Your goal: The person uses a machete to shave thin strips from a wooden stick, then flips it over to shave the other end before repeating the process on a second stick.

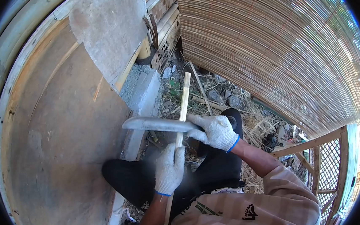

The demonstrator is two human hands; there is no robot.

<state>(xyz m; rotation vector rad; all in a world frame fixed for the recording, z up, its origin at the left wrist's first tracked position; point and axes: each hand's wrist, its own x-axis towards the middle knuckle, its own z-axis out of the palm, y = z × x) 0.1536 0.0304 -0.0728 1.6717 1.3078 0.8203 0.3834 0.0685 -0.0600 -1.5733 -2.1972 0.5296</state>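
Beside the slatted screen [268, 50], the left hand [169, 169] clutched a forward-pointing strip [184, 97], the right hand [217, 132] gripping a knife [153, 124] crosswise just beyond!

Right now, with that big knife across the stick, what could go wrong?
The knife might slip along the stick toward the left hand, which holds it close to where the two cross. Its glove looks like cloth, perhaps little protection. A slip could also carry the knife toward the bent legs.
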